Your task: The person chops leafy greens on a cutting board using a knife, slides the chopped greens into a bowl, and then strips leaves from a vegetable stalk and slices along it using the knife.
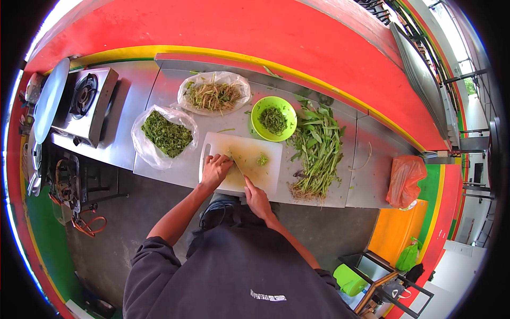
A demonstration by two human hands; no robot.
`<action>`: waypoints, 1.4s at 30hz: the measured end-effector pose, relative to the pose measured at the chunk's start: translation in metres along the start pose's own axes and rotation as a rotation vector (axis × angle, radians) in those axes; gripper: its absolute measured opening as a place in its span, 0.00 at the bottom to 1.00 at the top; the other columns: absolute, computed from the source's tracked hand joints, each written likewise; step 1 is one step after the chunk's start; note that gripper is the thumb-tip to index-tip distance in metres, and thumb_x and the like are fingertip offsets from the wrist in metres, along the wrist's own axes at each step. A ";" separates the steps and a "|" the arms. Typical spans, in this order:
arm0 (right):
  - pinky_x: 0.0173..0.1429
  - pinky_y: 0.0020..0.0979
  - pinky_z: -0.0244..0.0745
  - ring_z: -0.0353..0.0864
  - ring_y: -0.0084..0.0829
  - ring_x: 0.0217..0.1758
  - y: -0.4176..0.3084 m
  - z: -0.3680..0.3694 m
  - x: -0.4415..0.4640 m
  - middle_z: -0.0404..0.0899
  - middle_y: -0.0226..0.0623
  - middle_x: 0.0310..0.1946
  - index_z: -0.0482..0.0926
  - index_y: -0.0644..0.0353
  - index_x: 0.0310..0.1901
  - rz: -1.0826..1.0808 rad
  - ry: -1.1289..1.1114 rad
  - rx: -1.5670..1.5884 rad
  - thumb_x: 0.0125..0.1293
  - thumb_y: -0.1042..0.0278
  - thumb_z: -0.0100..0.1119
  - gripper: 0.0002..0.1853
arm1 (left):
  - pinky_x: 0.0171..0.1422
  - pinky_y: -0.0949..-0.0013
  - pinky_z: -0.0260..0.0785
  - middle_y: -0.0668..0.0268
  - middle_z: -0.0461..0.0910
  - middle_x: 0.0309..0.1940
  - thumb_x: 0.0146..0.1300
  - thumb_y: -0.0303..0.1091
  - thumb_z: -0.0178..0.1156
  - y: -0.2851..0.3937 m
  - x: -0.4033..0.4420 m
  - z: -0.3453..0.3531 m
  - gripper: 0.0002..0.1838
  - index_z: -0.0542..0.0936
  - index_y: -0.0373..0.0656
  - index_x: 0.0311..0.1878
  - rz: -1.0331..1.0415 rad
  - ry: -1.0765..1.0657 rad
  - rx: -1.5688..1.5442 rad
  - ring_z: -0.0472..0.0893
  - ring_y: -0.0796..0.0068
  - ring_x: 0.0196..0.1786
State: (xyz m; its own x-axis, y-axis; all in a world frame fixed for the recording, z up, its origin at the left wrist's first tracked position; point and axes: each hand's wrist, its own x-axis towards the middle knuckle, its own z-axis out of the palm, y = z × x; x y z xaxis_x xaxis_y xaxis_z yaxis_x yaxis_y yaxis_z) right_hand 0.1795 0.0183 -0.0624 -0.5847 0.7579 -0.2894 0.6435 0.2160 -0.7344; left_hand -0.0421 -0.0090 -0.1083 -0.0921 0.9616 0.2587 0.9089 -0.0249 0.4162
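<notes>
Fingers (220, 161) over cutting board (213, 146), steel counter (332, 198), red-yellow wall (223, 29), grey floor (151, 212)

Desk (366, 183): metallic, beside the gas stove (85, 101)
Wall (212, 26): red, behind the stove
Floor (154, 212): grey, below the stove

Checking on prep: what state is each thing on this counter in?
Metal knife: held in the right hand
White rectangular cutting board: flat, greens scattered on it
Round lime-green bowl: partly filled with chopped greens
Near clear plastic bag: open, holding chopped greens
Far clear plastic bag: open, holding rooty trimmings
Green leafy stalks: loose pile, roots showing
Silver gas stove: burner bare
Orange-red plastic bag: crumpled
</notes>
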 end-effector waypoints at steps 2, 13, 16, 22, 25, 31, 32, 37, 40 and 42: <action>0.46 0.51 0.76 0.83 0.61 0.43 -0.001 -0.001 -0.001 0.82 0.62 0.37 0.71 0.56 0.71 -0.003 0.019 0.011 0.75 0.65 0.54 0.24 | 0.55 0.59 0.66 0.75 0.81 0.42 0.55 0.30 0.66 0.000 -0.001 -0.004 0.12 0.88 0.53 0.44 0.018 0.042 0.009 0.80 0.72 0.49; 0.51 0.44 0.79 0.83 0.60 0.47 0.018 0.006 -0.013 0.83 0.62 0.41 0.73 0.59 0.69 -0.198 0.152 0.057 0.75 0.65 0.55 0.23 | 0.55 0.60 0.67 0.74 0.83 0.42 0.55 0.29 0.65 -0.005 -0.004 -0.002 0.12 0.88 0.51 0.43 -0.029 0.048 -0.084 0.81 0.71 0.49; 0.50 0.51 0.79 0.84 0.61 0.45 0.010 0.002 -0.010 0.84 0.61 0.40 0.71 0.56 0.71 -0.120 0.087 0.037 0.75 0.64 0.54 0.24 | 0.55 0.60 0.66 0.74 0.82 0.43 0.55 0.29 0.65 -0.003 -0.003 -0.004 0.13 0.87 0.52 0.44 -0.020 0.027 -0.030 0.81 0.71 0.50; 0.45 0.55 0.77 0.83 0.60 0.39 -0.004 0.007 0.010 0.83 0.59 0.36 0.70 0.56 0.71 -0.051 0.031 0.008 0.75 0.64 0.53 0.24 | 0.56 0.59 0.67 0.75 0.81 0.44 0.55 0.29 0.64 0.001 -0.007 -0.008 0.13 0.87 0.53 0.45 -0.004 0.022 -0.008 0.80 0.72 0.51; 0.43 0.51 0.76 0.82 0.62 0.39 0.000 0.006 0.003 0.81 0.63 0.34 0.71 0.57 0.70 -0.054 0.056 0.050 0.75 0.66 0.54 0.24 | 0.58 0.59 0.67 0.75 0.82 0.44 0.56 0.29 0.63 -0.005 -0.008 -0.007 0.13 0.88 0.53 0.45 -0.025 0.017 -0.047 0.80 0.72 0.52; 0.46 0.49 0.77 0.82 0.62 0.43 0.004 0.004 -0.007 0.81 0.64 0.35 0.70 0.59 0.70 0.007 -0.014 0.089 0.75 0.67 0.55 0.24 | 0.54 0.62 0.67 0.74 0.84 0.42 0.52 0.28 0.67 -0.006 -0.007 -0.006 0.14 0.88 0.51 0.43 0.001 0.066 -0.059 0.81 0.72 0.50; 0.45 0.49 0.77 0.82 0.62 0.43 0.006 0.006 -0.005 0.81 0.64 0.35 0.71 0.57 0.71 -0.030 0.001 0.077 0.75 0.67 0.55 0.24 | 0.54 0.61 0.67 0.75 0.84 0.42 0.52 0.28 0.67 -0.005 -0.006 -0.007 0.14 0.88 0.51 0.43 0.001 0.050 -0.046 0.81 0.72 0.50; 0.45 0.50 0.77 0.82 0.62 0.42 -0.004 0.010 0.008 0.81 0.63 0.35 0.71 0.56 0.71 -0.067 0.051 -0.030 0.75 0.68 0.54 0.24 | 0.55 0.60 0.67 0.75 0.82 0.43 0.53 0.29 0.66 -0.001 -0.005 -0.008 0.14 0.88 0.53 0.44 0.004 0.024 0.010 0.80 0.73 0.50; 0.46 0.54 0.77 0.83 0.61 0.41 -0.010 0.011 0.015 0.83 0.61 0.37 0.69 0.55 0.72 -0.050 0.006 -0.001 0.76 0.66 0.52 0.24 | 0.57 0.59 0.67 0.74 0.82 0.44 0.56 0.30 0.63 -0.004 -0.007 -0.011 0.13 0.87 0.53 0.45 -0.023 0.003 -0.011 0.80 0.72 0.52; 0.42 0.50 0.76 0.82 0.62 0.39 -0.007 0.010 0.010 0.81 0.62 0.33 0.69 0.56 0.71 -0.087 0.064 0.080 0.76 0.66 0.53 0.24 | 0.55 0.61 0.67 0.74 0.81 0.43 0.54 0.29 0.66 -0.005 -0.009 -0.012 0.15 0.88 0.53 0.46 0.009 -0.008 -0.020 0.80 0.72 0.52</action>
State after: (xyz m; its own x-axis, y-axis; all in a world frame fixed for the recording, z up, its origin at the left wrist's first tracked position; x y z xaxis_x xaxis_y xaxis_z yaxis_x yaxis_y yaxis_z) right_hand 0.1643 0.0183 -0.0663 -0.6020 0.7768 -0.1846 0.5485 0.2344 -0.8026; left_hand -0.0508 -0.0207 -0.1020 -0.0809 0.9635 0.2551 0.9011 -0.0386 0.4318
